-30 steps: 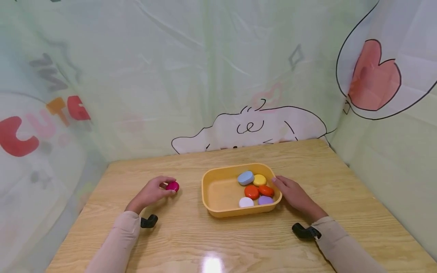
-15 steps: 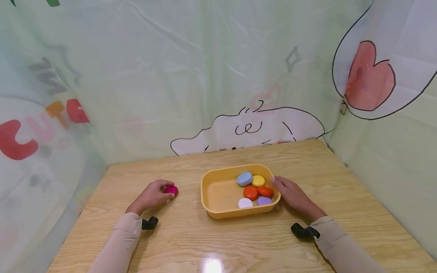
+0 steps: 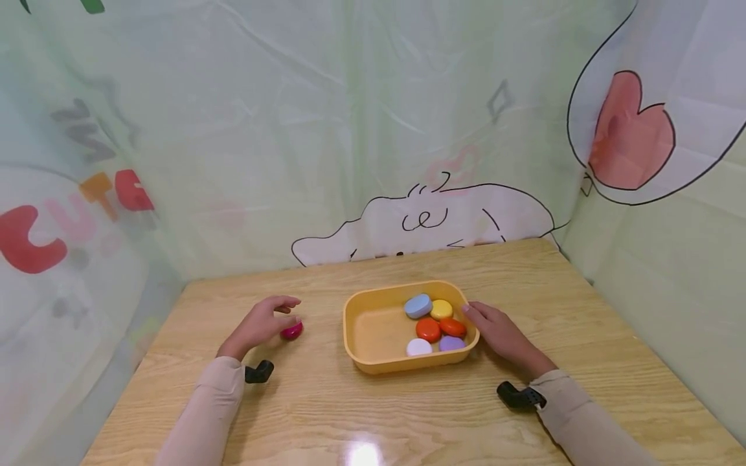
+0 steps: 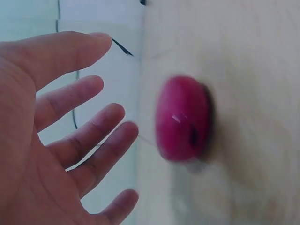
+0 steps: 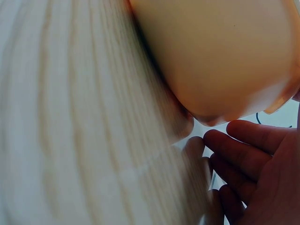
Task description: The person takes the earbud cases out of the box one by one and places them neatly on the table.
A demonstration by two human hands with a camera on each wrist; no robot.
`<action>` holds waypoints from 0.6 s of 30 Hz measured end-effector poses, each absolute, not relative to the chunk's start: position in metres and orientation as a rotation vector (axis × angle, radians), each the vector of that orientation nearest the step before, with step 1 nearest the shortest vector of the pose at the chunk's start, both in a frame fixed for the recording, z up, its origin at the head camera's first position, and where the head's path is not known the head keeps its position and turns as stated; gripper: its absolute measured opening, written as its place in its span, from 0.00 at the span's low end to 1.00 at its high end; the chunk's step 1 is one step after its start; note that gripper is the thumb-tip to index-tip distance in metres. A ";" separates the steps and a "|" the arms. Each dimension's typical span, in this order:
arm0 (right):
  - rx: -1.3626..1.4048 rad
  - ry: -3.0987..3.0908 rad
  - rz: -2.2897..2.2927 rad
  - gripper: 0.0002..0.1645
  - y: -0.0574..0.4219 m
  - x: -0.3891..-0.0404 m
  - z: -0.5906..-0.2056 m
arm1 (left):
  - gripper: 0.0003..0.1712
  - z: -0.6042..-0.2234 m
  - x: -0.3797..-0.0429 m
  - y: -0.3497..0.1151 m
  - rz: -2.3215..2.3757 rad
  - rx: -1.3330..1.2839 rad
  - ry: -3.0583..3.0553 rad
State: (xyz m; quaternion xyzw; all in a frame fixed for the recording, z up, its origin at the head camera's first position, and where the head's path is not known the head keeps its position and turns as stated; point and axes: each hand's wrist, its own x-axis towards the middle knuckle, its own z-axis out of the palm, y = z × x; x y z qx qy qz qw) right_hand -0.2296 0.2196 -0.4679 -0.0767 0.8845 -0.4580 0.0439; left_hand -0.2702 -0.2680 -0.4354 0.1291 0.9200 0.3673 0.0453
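Wood-grained tabletop [image 3: 315, 414] carries a magenta piece [image 3: 292, 332] just beside the loosely spread, released left hand [image 3: 262, 325], while the right hand [image 3: 506, 335] pinches a yellow tray [image 3: 384, 367] holding coloured pieces [image 3: 428, 330].

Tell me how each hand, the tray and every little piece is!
Tray: uncovered, upright on the table.
Pink piece: on the table, unheld.
Blue piece: in tray.
Yellow piece: in tray.
White piece: in tray.
Purple piece: in tray.
Left red piece: in tray.
Right red piece: in tray.
Left hand: holding nothing.
Right hand: touching tray's right rim.
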 end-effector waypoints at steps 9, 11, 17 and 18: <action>-0.227 2.694 -1.404 0.45 0.220 -0.229 -0.473 | 0.25 -0.415 -0.269 -0.237 1.276 0.471 2.716; -0.225 2.697 -1.401 0.45 0.220 -0.229 -0.472 | 0.25 -0.411 -0.270 -0.230 1.330 0.508 2.666; -0.229 2.700 -1.403 0.45 0.220 -0.229 -0.469 | 0.22 -0.401 -0.273 -0.210 1.468 0.615 2.540; -0.229 2.701 -1.404 0.45 0.220 -0.229 -0.469 | 0.22 -0.399 -0.273 -0.206 1.489 0.628 2.518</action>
